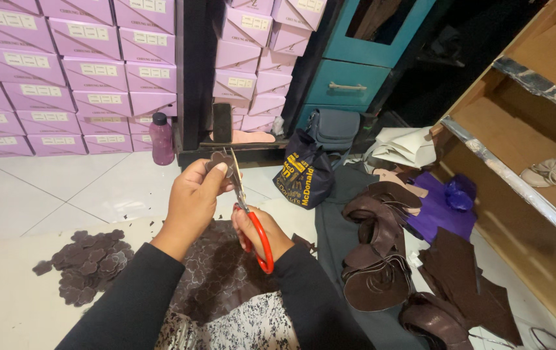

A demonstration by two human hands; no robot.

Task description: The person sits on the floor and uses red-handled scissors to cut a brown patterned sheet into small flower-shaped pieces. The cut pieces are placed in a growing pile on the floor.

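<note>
Here, your left hand (194,194) pinches a small dark brown flower-shaped cutout (218,162), raised above your lap. Your right hand (258,233) grips red-handled scissors (252,217), blades at the cutout's edge. A pile of finished cutouts (90,266) lies on the floor, left; a brown marked sheet (216,272) covers your lap.

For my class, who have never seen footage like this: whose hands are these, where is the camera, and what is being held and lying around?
The single picture comes from a camera worn on a person's head, looking down at their own hands. The left hand pinches a small dark brown flower-shaped leather piece. The right hand works red-handled scissors against it. A pile of similar brown cut pieces lies on the floor at left, brown leather scraps at right, and stacked lilac boxes behind.
</note>
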